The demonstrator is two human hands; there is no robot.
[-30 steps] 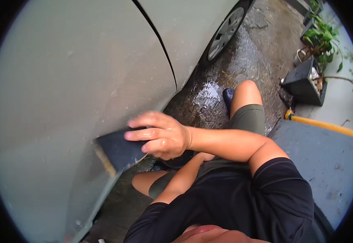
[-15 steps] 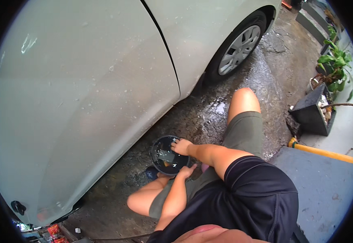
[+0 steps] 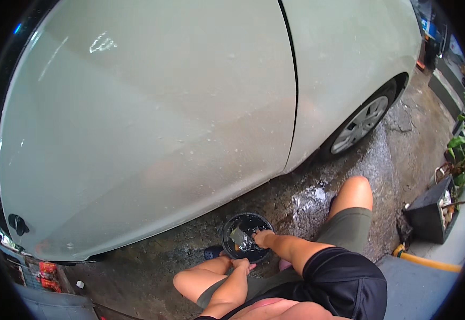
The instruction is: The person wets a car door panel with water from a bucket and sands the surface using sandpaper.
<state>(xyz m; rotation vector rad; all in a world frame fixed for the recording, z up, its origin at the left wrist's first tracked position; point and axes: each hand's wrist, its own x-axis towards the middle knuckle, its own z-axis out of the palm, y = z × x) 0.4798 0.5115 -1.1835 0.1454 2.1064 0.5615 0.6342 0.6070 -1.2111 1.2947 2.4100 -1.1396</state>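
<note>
A round black bucket [image 3: 224,235] stands on the wet ground between my legs, with water in it. In the water are a flat greyish piece [image 3: 240,238] and a small orange-yellow piece [image 3: 237,247]; their exact kind is unclear. My right hand [image 3: 263,238] reaches over the right side of the bucket, its fingers apart and dipped at the water, with nothing visibly held. At the near rim, my left hand [image 3: 241,263] grips the bucket, its fingers partly hidden. Close beyond is the side of a white car [image 3: 189,122], dotted with water drops.
The car's wheel [image 3: 361,124] is ahead to the right. A dark planter [image 3: 429,210] with stones, green plants [image 3: 459,149] and a yellow pipe [image 3: 429,261] line the right side. At the far left, red packages [image 3: 48,274] and a small white object [image 3: 80,284] lie low down.
The view has shifted, so the car, bucket and my legs appear lower and farther right. My right hand dips farther into the bucket; my left hand stays at the near rim.
</note>
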